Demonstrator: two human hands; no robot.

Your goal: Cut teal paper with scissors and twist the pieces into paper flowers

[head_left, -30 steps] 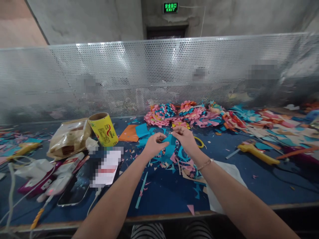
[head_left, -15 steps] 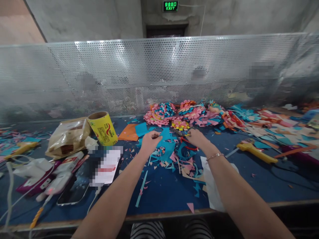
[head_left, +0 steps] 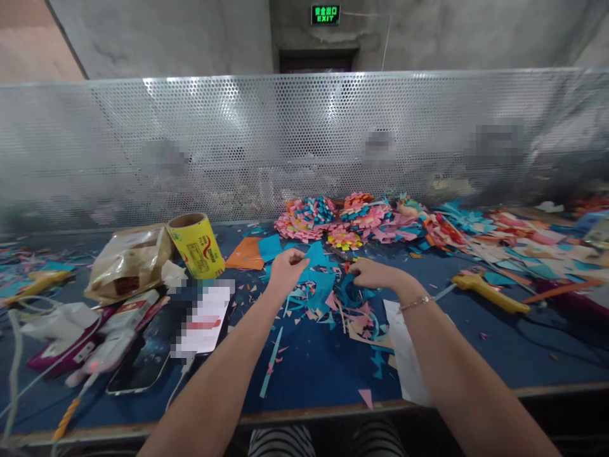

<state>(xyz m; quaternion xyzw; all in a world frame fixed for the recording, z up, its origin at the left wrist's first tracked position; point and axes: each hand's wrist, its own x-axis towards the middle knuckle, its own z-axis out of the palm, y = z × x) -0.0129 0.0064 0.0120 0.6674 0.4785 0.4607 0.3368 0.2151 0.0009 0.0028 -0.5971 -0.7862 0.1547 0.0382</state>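
Note:
My left hand (head_left: 285, 270) is pinched shut on the edge of a blue paper piece (head_left: 314, 255) above a heap of blue and pink paper scraps (head_left: 342, 304). My right hand (head_left: 375, 274) lies to the right of it, low on the scraps. Its fingers are curled closed, and a bit of red shows by the fingertips; what they hold is hidden. A thin bracelet is on that wrist. Several folded paper flowers (head_left: 328, 219) in pink, blue and orange lie just beyond both hands.
Blue table (head_left: 314, 374) with a perforated metal screen (head_left: 285, 139) behind. Yellow label roll (head_left: 197, 246), brown bag (head_left: 128, 260), phone (head_left: 143, 362) and cables at left. Orange paper (head_left: 245, 254). White sheet (head_left: 404, 355) under my right forearm. Yellow glue gun (head_left: 490, 292) and more cut paper at right.
Both hands held the blue piece together a second ago. My right hand let go, reached right and down onto the scraps near red handles, and has closed there. My left hand keeps the paper.

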